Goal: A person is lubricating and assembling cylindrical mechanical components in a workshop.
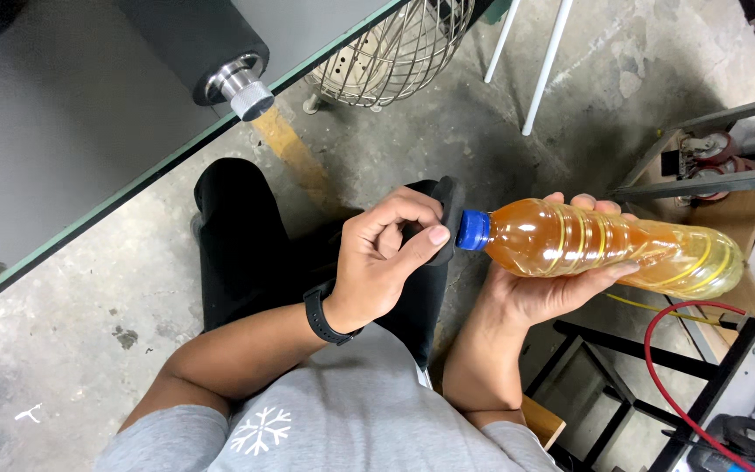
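Here, along the upper left of the frame, a grey tabletop with a green edge slants across, and a black roller with a silver knob sticks out over it. Below lies the stained concrete floor. At top centre stands a wire fan cage, with two white rods leaning just right of it.

In the middle, my left hand, a black wristband on its wrist, is curled with the fingers drawn together and the thumb tip just beside the blue cap; I cannot tell whether that grip actually pinches the cap. Behind it are my black trousers.

Right of centre, my right hand cradles the bottle from underneath, fingers wrapped up around its middle, the grip clamped on it. The bottle lies on its side, cap pointing left, ribbed clear plastic full of amber liquid, held in the air above the floor.

At the far right are a metal frame, a wooden board and, lower down, a red cable looping beside a black stand.
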